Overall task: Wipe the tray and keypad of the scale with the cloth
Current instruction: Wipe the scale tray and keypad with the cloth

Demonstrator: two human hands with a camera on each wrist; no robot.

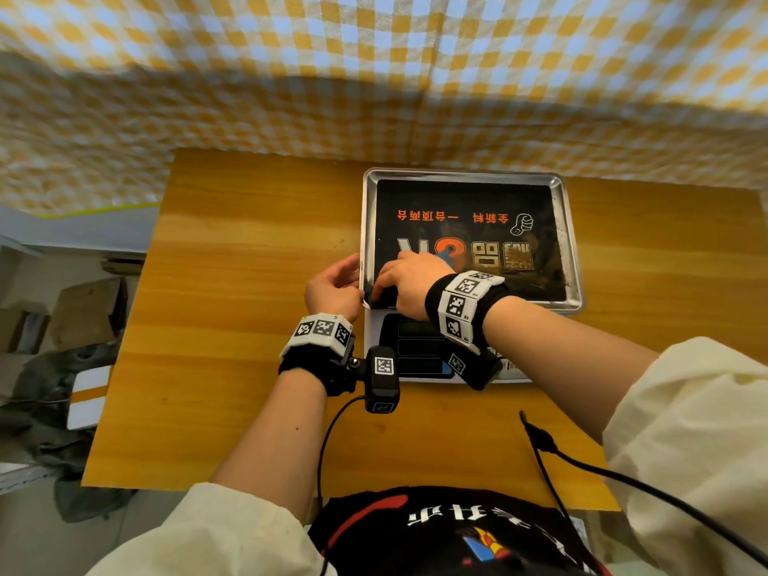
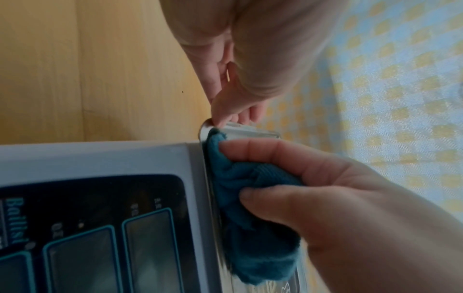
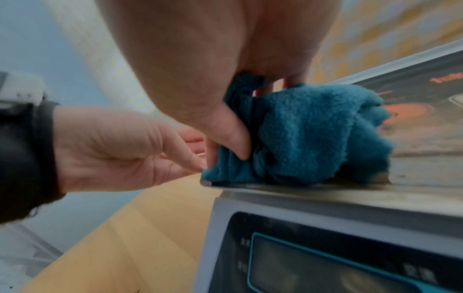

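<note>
The scale's steel tray carries a black sticker with orange print. My right hand grips a bunched teal cloth and presses it on the tray's near-left corner; its thumb digs into the folds. In the left wrist view the cloth lies along the tray's front rim. My left hand pinches the rim at that same corner, fingertips on the metal. The dark keypad and display panel lies just below, partly hidden by my right wrist.
The scale stands on a wooden table. A yellow-and-blue checked cloth hangs behind it. Black cables cross the table's near edge. Boxes and clutter sit on the floor at left.
</note>
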